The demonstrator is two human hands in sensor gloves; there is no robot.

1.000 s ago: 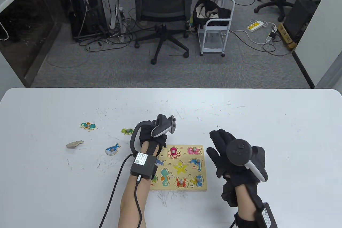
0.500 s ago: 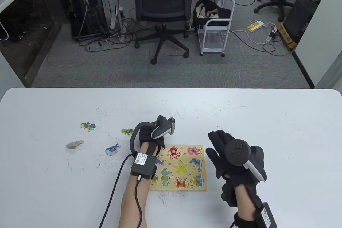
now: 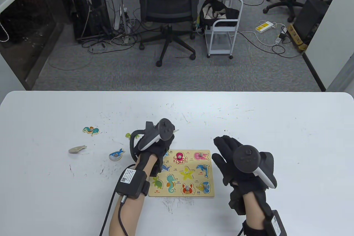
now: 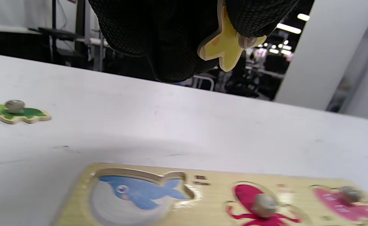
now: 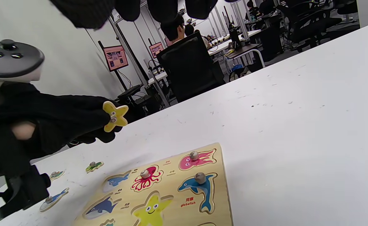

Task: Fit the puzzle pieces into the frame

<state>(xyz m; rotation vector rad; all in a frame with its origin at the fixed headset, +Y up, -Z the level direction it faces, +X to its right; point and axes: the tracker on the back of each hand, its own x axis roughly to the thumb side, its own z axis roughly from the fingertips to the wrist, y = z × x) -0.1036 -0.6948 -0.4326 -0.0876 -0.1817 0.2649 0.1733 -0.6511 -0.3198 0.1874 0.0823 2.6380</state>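
L hand (image 5: 46, 122) pinches a yellow wooden starfish piece (image 5: 115, 115) above the desk (image 3: 276, 136), off the wooden puzzle frame (image 3: 204, 194).
Table view: piece hidden under the L glove; R hand (image 3: 235, 161) hovers w/ fingers spread, holding nothing.

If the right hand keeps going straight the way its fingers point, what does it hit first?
Probably nothing. The right hand, open beside the puzzle frame, points its fingers away over bare table. No piece shows ahead in that line, though its height above the table is unclear.
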